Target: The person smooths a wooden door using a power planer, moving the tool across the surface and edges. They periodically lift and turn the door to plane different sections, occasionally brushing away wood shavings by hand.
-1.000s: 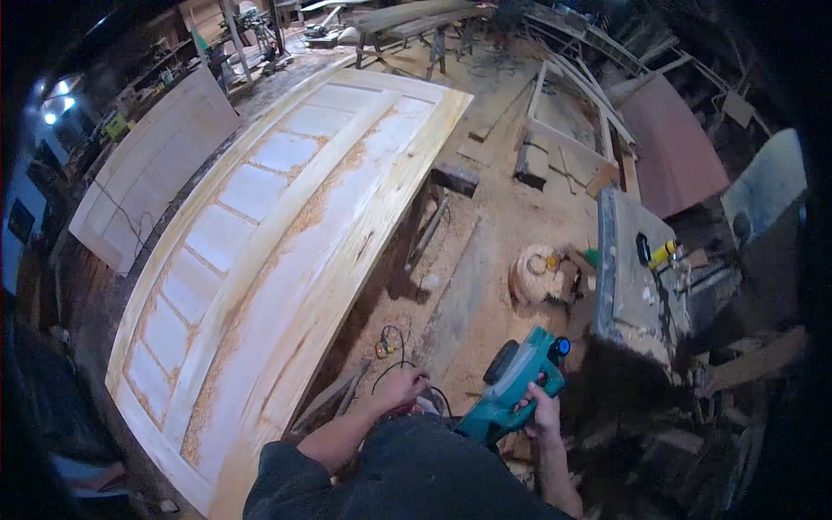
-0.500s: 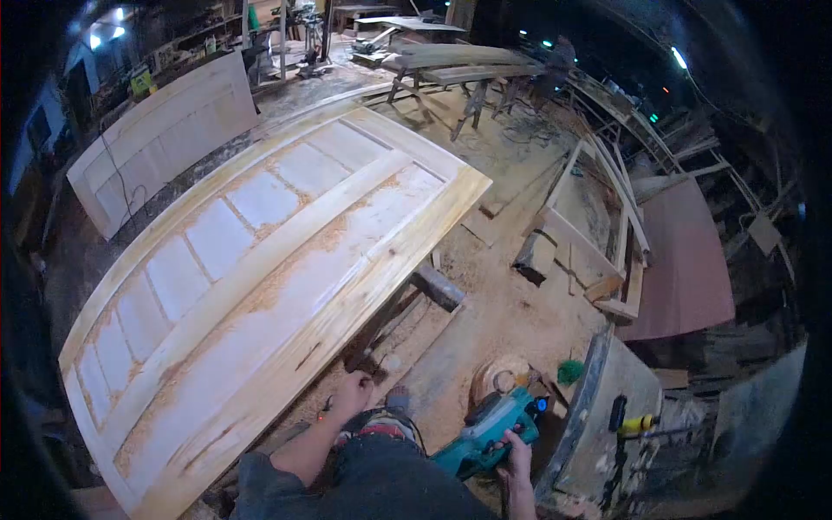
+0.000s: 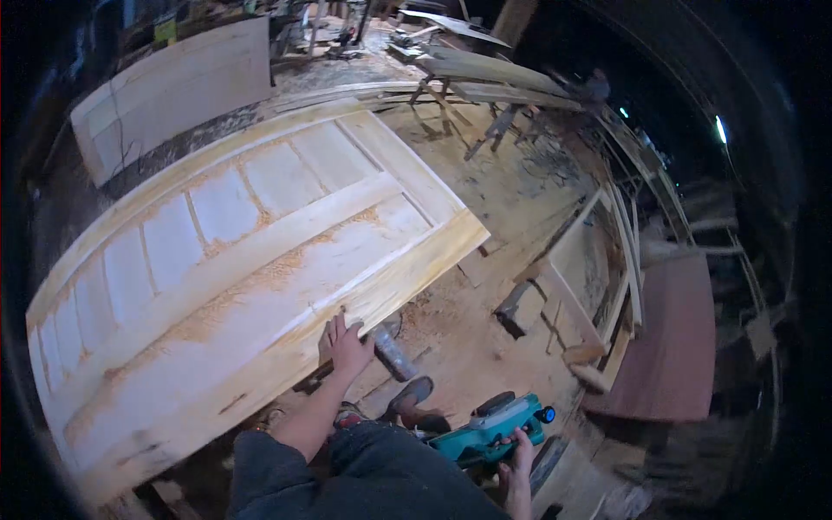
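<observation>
My left hand lies on the near edge of a large panelled wooden door, its fingers slightly spread and holding nothing. Shavings are scattered over the door's pale panels and long middle rail. In my right hand, low in the view, is a teal power tool with a round blue-centred knob at its front end. The tool hangs beside my body, to the right of the door and apart from it.
Another door panel leans at the back left. Trestles with boards stand behind, near a person. To the right are a wooden frame, a reddish board and a dark-ended block on the shavings-strewn floor.
My left hand has moved up and forward onto the door's edge. The view has shifted, and a foot now shows beside the door. The teal tool remains in my right hand.
</observation>
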`<action>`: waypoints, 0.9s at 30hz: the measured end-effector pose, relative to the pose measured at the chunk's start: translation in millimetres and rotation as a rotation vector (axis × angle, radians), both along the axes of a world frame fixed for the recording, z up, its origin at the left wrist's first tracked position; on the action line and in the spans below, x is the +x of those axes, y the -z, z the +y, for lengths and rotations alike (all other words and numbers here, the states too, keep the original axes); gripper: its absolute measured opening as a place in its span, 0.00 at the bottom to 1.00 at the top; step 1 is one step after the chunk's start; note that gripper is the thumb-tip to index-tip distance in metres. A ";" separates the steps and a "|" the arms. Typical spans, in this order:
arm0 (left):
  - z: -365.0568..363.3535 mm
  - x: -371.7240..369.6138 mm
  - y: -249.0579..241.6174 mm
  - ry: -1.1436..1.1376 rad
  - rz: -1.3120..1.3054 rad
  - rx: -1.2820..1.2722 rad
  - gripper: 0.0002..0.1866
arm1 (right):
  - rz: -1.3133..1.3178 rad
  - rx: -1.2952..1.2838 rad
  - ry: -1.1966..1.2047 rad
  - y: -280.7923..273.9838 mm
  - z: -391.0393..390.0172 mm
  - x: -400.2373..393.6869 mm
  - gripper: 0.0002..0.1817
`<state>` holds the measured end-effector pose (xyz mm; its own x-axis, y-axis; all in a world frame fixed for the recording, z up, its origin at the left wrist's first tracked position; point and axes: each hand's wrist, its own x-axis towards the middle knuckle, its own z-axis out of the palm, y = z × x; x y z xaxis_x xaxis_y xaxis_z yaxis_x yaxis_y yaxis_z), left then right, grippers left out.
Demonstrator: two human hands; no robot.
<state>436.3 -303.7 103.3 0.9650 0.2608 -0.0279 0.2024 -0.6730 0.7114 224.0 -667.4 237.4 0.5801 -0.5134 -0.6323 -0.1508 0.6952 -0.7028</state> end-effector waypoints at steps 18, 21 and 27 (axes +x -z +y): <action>-176.9 288.8 9.8 -0.708 0.391 0.139 0.41 | 0.009 -0.458 -0.666 -47.2 -225.3 446.2 0.13; -179.9 295.2 12.8 -0.737 0.423 0.181 0.38 | -0.061 -0.622 -0.800 -45.1 -230.6 517.4 0.16; -187.3 310.9 12.7 -0.831 0.425 0.370 0.37 | -0.154 -0.920 -1.283 -26.3 -219.9 676.4 0.16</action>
